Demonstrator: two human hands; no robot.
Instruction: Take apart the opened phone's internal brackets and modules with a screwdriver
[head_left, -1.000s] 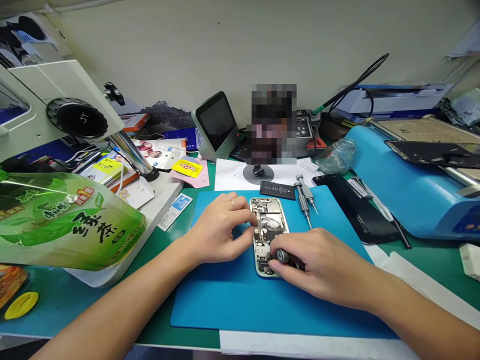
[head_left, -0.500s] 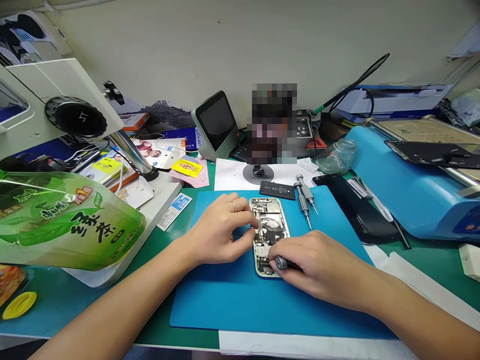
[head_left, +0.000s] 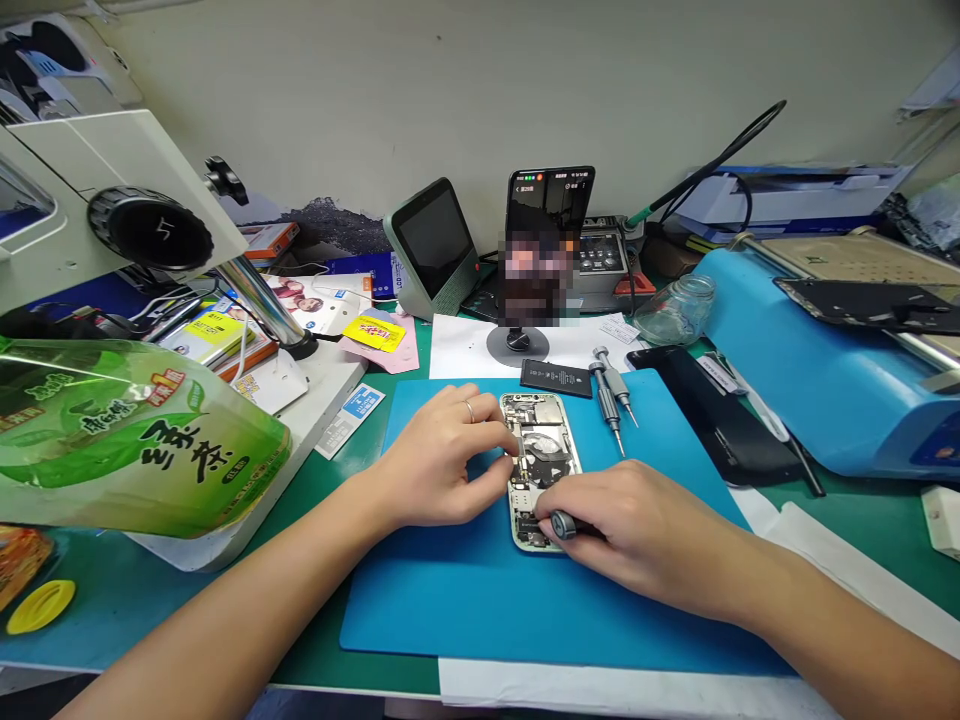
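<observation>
At the left of the frame a green tea bag [head_left: 135, 440] lies under a microscope [head_left: 112, 210], well apart from the work. On the blue mat [head_left: 450, 600] at the centre, the left hand [head_left: 442, 455] is curled, its fingertips pressed against the left edge of the opened phone [head_left: 541, 440]. Whether they pinch a small part there is too small to tell.

The phone lies between both hands, its long axis running from the lower frame up toward the wall. The right hand [head_left: 637, 530] is closed around a screwdriver [head_left: 564, 523], whose tip meets the phone's lower end, so this hand is nearer that end.

Just above the phone lies a black battery [head_left: 556, 378], and two spare screwdrivers [head_left: 611, 395] lie just right of it. Further right on the surface are a black screen panel [head_left: 712, 410] and a blue machine [head_left: 810, 400]. Nothing lies between hands and phone.
</observation>
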